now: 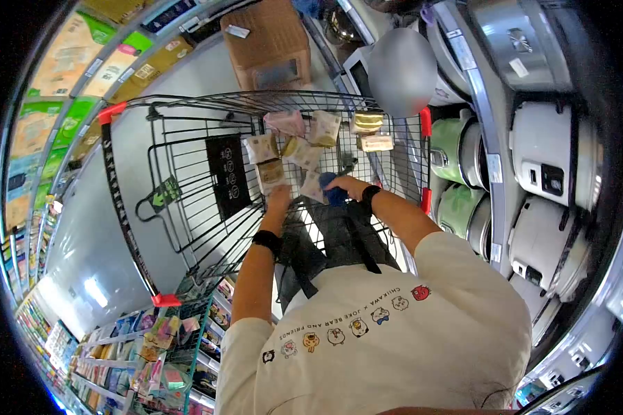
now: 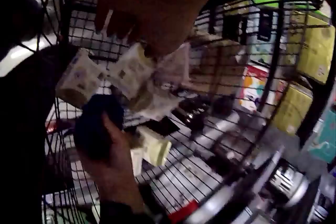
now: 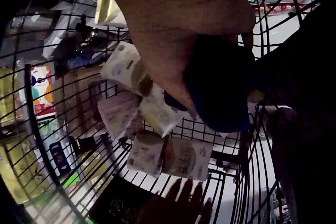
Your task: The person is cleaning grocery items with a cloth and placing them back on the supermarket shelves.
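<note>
My right hand (image 1: 349,187) grips a dark blue bundle (image 3: 218,82) low in the wire shopping cart (image 1: 187,238); its exact kind I cannot tell. In the left wrist view, that hand's thumb lies over the blue bundle (image 2: 97,129). My left hand (image 1: 279,199) reaches in beside it, its fingers spread right by a pale packet (image 3: 186,158). Several soft printed packets lie on the cart floor around both hands, among them a pink one (image 1: 284,123) and a cream one (image 1: 324,128).
Two yellow-and-white packs (image 1: 376,142) sit at the cart's right side. A brown cardboard box (image 1: 266,45) stands beyond the cart. Shelves of rice cookers (image 1: 543,152) line the right; boxed goods (image 1: 69,55) fill shelves at left. A person with a blurred face is near the cart's far right corner.
</note>
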